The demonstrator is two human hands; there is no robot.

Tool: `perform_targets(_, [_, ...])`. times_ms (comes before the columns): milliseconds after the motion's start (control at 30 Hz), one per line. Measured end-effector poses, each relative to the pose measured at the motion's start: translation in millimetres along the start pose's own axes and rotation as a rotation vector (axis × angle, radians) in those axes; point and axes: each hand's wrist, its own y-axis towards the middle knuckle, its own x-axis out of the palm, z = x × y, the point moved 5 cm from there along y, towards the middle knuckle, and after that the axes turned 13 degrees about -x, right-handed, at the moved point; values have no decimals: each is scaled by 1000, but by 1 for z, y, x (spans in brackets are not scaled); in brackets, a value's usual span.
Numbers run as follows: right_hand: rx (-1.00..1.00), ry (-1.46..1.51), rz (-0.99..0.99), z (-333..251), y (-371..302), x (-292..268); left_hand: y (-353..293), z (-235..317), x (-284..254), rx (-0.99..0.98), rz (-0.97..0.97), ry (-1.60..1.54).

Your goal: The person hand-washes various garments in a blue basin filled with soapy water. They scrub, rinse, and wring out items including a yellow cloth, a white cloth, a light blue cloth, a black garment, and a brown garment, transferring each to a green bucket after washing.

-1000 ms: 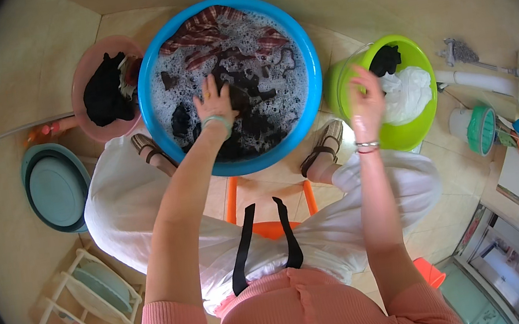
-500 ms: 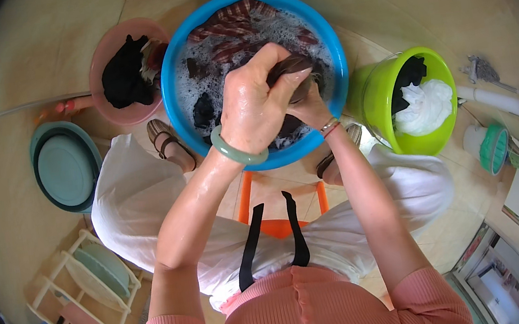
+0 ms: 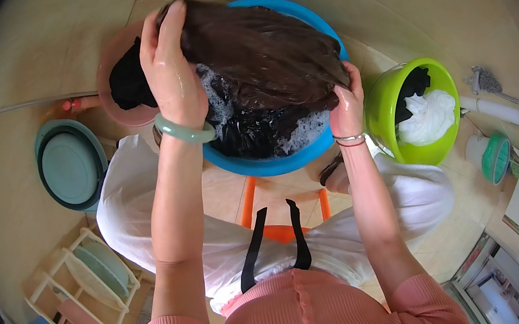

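A wet dark brown garment (image 3: 257, 49) is stretched out between my two hands, above a blue basin (image 3: 260, 165). My left hand (image 3: 173, 68), with a pale green bangle at its wrist, grips the cloth at its upper left end. The lower right end is held by my right hand (image 3: 347, 103), fingers closed on the fabric. Below the garment, the basin holds soapy water (image 3: 308, 134) with foam, and dark cloth (image 3: 245, 131) lies in it. The garment covers much of the basin's far part; its exact kind cannot be made out.
A pink basin (image 3: 111, 90) with black cloth stands left of the blue one. At the right is a lime green bucket (image 3: 392, 113) holding white cloth (image 3: 427, 117) and black cloth. Stacked teal basins (image 3: 71, 165) are at the left, above a white rack (image 3: 86, 299). An orange stool (image 3: 248, 197) is beneath me.
My hands were close together with the brown cloth bunched between them. They have parted, left hand up and left, right hand to the right, and the garment is now spread out.
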Motion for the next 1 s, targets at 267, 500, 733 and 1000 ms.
perform_targets(267, [-231,-770,-529,32,20,14,15,-143,-119,69,467,729])
perform_targets(500, [-132,-1293,-812,143,-14,-3,-18,-255,-108,-188,-9,1144])
perform_targets(733, [234,-1583,-844,216,4,-17,8,-317,-147,-430,-122,946])
perform_targets(1000, [-149,-1708,-596,220,53,-42,0,-305,-104,-816,131,197])
